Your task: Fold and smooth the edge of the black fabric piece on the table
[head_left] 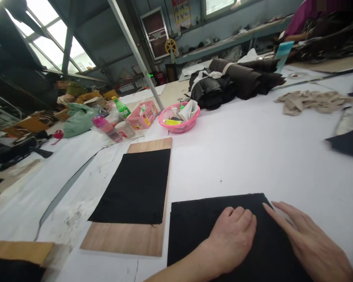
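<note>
A black fabric-like sheet [200, 227] lies on the white table in front of me. My left hand [233, 239] rests on it with the fingers curled into a fist. Whatever those fingers grip, if anything, is hidden beneath them. At the sheet's right edge is my right hand [308, 239], its fingers stretched out and the thumb touching near the far corner. Further left, a second black piece [138, 188] covers the middle of a wooden board [126, 239].
Behind the board stand a pink basket [181, 127] with small items, a pink box [142, 115] and a bottle [108, 129]. Dark rolled material [244, 76] lies at the back, beige cloth [312, 100] at the right. Another person's purple sleeve [298, 17] shows at the upper right.
</note>
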{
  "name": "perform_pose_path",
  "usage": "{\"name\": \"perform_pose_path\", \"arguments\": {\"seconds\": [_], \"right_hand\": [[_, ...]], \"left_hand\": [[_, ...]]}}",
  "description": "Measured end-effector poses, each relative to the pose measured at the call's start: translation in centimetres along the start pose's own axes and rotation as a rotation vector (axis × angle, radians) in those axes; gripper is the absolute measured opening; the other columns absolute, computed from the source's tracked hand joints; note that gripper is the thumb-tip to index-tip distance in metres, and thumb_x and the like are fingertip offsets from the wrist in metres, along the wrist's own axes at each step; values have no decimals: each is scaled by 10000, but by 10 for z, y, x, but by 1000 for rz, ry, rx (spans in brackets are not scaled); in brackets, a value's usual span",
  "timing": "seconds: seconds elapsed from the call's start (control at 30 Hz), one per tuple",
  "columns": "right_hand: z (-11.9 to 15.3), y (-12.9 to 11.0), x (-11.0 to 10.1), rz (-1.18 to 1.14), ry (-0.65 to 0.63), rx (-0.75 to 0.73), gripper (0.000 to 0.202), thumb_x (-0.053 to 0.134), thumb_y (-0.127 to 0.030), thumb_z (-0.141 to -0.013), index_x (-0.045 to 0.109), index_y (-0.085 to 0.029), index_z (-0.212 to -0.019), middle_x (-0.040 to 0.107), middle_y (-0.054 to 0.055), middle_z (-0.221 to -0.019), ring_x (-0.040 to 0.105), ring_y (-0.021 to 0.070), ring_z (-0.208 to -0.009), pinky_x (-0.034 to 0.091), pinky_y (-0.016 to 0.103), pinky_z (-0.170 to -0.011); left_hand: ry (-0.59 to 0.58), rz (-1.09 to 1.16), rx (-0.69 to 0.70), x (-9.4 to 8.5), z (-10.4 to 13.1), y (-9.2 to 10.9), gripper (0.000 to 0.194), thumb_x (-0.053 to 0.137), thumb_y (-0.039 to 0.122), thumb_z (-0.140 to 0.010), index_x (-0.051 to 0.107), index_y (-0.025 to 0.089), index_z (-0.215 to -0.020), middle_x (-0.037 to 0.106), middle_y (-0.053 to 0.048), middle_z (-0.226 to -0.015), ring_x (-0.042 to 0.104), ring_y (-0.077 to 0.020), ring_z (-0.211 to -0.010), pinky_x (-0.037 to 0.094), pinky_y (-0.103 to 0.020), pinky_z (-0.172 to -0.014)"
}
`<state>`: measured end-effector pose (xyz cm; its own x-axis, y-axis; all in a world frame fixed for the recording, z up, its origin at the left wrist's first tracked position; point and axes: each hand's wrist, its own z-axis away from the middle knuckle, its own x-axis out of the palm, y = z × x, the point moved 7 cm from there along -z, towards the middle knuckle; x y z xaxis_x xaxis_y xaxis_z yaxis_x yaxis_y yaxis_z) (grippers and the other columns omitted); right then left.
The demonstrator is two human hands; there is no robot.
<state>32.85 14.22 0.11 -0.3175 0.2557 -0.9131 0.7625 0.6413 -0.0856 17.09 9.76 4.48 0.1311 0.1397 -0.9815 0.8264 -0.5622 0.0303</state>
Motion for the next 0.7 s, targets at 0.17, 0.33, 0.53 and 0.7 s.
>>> {"name": "perform_pose_path", "arguments": {"seconds": [0.17, 0.33, 0.53, 0.7], "right_hand": [[1, -7, 4, 108, -68, -38, 603, 283, -103, -902, 390, -289, -1466, 418, 40, -1474, 466, 247, -1283, 454, 474, -1043], [4, -8, 0, 222, -70, -18, 594, 277, -72, -934, 357, -282, -1484, 343, 46, -1530, 417, 252, -1330, 437, 481, -1067], [4, -11, -3, 270, -90, -6, 621, 279, -20, -924, 356, -280, -1483, 307, 37, -1551, 390, 242, -1355, 423, 464, -1087], [4, -13, -5, 252, -64, -14, 576, 273, -56, -947, 388, -274, -1468, 329, 38, -1541, 421, 254, -1333, 430, 475, -1077]], "left_hand": [[42, -83, -37, 9, 23, -6, 406, 319, 191, -1021, 472, 87, -1382, 480, -90, -1452, 444, -209, -1319, 371, -326, -1099], [125, -199, -116, 10, 77, -28, 409, 340, 154, -987, 520, 90, -1349, 494, -92, -1455, 455, -211, -1340, 406, -334, -1096], [154, -340, -152, -2, 141, -58, 418, 387, 92, -922, 563, 83, -1301, 571, -115, -1375, 545, -224, -1254, 490, -336, -984], [169, -388, -222, -10, 173, -73, 406, 411, 100, -916, 582, 110, -1285, 583, -95, -1363, 548, -223, -1235, 468, -343, -983]]}}
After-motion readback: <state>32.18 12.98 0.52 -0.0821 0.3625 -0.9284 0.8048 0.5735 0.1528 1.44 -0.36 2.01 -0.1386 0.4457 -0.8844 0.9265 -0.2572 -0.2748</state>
